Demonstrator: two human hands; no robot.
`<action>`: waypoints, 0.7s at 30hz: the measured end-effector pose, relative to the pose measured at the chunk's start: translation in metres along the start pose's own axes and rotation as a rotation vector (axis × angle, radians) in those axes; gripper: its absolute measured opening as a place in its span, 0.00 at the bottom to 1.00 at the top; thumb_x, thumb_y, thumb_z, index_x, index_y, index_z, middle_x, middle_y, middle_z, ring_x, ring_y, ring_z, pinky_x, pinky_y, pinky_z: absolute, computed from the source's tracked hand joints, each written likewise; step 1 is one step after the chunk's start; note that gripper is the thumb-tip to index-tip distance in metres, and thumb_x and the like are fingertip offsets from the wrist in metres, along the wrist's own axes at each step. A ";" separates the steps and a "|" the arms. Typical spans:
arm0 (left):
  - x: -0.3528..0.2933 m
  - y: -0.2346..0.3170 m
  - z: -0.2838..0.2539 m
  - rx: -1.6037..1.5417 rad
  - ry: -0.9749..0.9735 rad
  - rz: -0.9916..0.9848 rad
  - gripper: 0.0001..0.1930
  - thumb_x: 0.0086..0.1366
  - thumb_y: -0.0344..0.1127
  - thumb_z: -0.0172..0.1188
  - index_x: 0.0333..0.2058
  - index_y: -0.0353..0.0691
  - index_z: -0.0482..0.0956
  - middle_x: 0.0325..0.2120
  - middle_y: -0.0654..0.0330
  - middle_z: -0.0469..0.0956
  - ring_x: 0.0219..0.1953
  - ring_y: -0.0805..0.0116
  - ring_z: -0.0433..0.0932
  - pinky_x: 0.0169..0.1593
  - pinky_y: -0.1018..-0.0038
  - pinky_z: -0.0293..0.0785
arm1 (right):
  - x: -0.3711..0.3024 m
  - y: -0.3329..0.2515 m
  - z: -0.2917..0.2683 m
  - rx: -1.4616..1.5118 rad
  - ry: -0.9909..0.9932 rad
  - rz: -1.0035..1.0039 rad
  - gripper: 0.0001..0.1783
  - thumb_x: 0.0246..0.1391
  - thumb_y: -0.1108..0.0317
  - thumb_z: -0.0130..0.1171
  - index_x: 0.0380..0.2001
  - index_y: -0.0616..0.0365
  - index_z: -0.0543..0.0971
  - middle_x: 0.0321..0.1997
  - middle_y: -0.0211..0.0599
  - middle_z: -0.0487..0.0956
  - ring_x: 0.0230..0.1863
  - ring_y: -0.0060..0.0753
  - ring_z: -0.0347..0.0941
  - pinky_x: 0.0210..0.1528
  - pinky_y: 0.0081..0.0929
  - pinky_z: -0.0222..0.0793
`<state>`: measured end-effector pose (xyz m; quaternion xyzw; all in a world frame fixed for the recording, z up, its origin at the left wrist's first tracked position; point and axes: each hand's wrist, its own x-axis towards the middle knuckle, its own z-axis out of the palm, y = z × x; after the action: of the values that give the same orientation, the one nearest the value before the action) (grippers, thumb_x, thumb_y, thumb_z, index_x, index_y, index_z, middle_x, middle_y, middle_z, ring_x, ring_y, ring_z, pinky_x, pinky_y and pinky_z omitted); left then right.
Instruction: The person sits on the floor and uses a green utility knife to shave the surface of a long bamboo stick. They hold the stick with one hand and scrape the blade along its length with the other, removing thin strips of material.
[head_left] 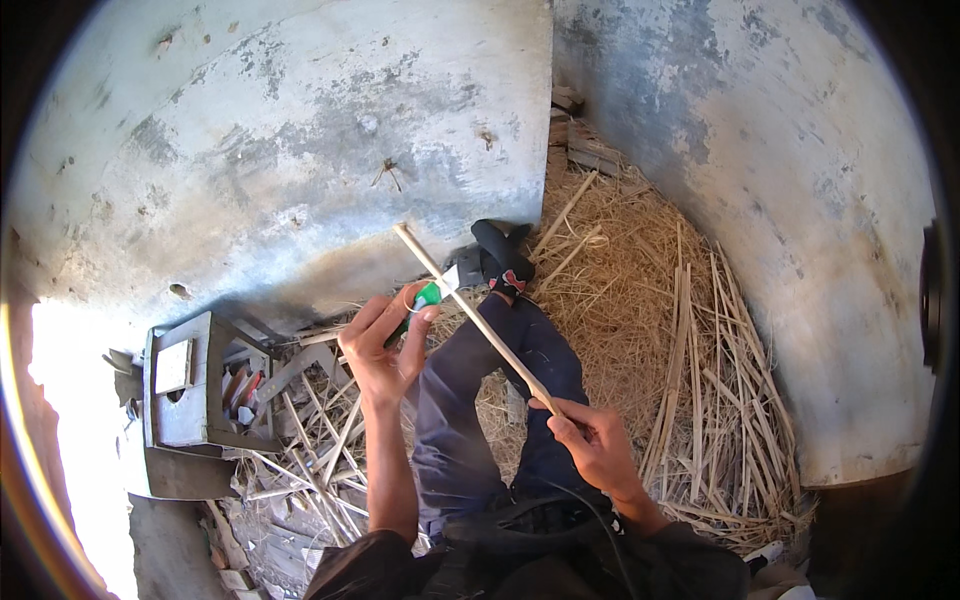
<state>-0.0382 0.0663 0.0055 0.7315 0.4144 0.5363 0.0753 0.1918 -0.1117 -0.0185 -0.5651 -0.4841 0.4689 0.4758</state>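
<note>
A long, pale wooden stick [497, 345] slants across my lap, from the upper left down to my right hand [597, 450]. The fingers of that hand are closed round its lower end. Up by its far part, my left hand [382, 345] grips a knife with a green and dark handle [428, 294]. The short, light blade [450, 279] lies at the side of the stick and seems to touch it. Part of the knife's handle is hidden by my fingers. Beneath the stick are my legs in dark trousers [455, 425].
Thin shavings [620, 300] cover the floor ahead and to the right. Many long wooden strips [735, 400] lie at the right, with more loose strips [330, 440] at the left. A wooden box [185, 400] holding small items stands at left. Worn walls [300, 130] enclose the corner.
</note>
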 end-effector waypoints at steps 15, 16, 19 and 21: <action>0.023 -0.033 -0.001 -0.117 0.049 -0.099 0.11 0.68 0.33 0.72 0.46 0.34 0.91 0.20 0.66 0.74 0.20 0.80 0.64 0.25 0.77 0.56 | -0.005 0.017 -0.006 0.004 -0.011 0.064 0.19 0.72 0.63 0.61 0.60 0.60 0.85 0.25 0.17 0.70 0.25 0.10 0.58 0.26 0.20 0.55; 0.018 -0.031 0.000 -0.216 0.023 -0.215 0.12 0.70 0.35 0.71 0.46 0.34 0.91 0.21 0.68 0.74 0.20 0.81 0.63 0.25 0.77 0.55 | -0.002 0.017 -0.007 -0.020 -0.022 0.059 0.19 0.73 0.63 0.61 0.60 0.60 0.85 0.25 0.17 0.70 0.25 0.11 0.58 0.26 0.19 0.55; 0.002 -0.023 0.003 -0.596 -0.152 -0.439 0.17 0.76 0.43 0.66 0.48 0.34 0.90 0.21 0.71 0.72 0.20 0.83 0.61 0.25 0.79 0.51 | 0.006 0.020 -0.005 0.240 -0.054 0.069 0.22 0.76 0.60 0.57 0.64 0.62 0.82 0.25 0.16 0.67 0.24 0.10 0.55 0.25 0.18 0.52; -0.009 -0.014 0.007 -0.785 -0.289 -0.553 0.25 0.79 0.53 0.59 0.49 0.32 0.86 0.20 0.71 0.68 0.19 0.84 0.60 0.24 0.80 0.51 | 0.012 0.022 -0.008 0.294 -0.074 0.105 0.24 0.78 0.58 0.54 0.66 0.63 0.80 0.25 0.16 0.65 0.23 0.10 0.54 0.24 0.16 0.50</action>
<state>-0.0405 0.0713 -0.0118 0.5777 0.3449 0.5048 0.5408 0.2035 -0.1024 -0.0403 -0.4965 -0.3972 0.5792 0.5101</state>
